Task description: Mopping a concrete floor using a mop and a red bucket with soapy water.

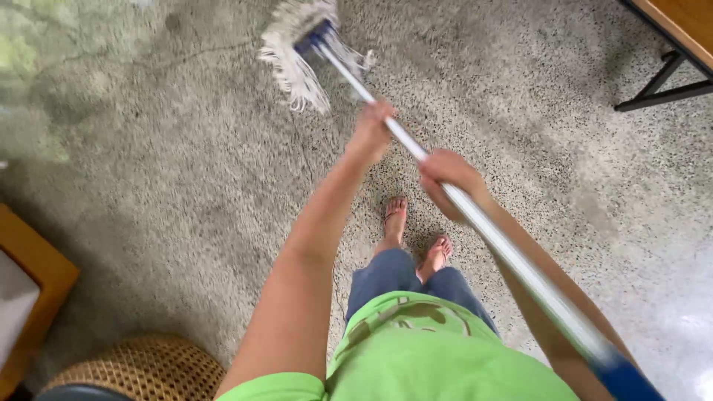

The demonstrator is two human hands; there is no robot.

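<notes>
The head camera looks straight down past a bright green shirt point(438, 356) and blue-grey trousers point(394, 275) to two feet in thin sandals point(416, 234) standing close together on a speckled terrazzo floor point(186, 171).

Both hands are wrapped around the long white handle point(483, 223) of a string mop. The left hand point(371, 130) sits farther down the pole, nearer the mop end, its fingers curled fully round the shaft with the arm stretched out almost straight. The right hand point(449, 178) grips higher up, closer to the body, also closed tight about the handle, knuckles turned towards the camera. The pole runs on a diagonal from the lower right corner, where a blue grip end point(624, 375) shows (blurred, very near the lens), up to the top middle of the view.

The mop head point(301, 52) lies on the floor well ahead of the feet, near the upper edge of the frame. Its pale, off-white strings fan out to the left and downward from a blue clamp point(312, 33) that joins them to the handle.

Around the edges: a woven wicker stool or basket point(141, 367) at the lower left, a piece of orange-brown wooden furniture point(33, 275) at the left edge beside it, and at the upper right a wooden table top point(687, 26) on a dark metal frame point(657, 85). The floor at the far upper left has a greenish cast, and a brighter glare patch lies at the lower right
</notes>
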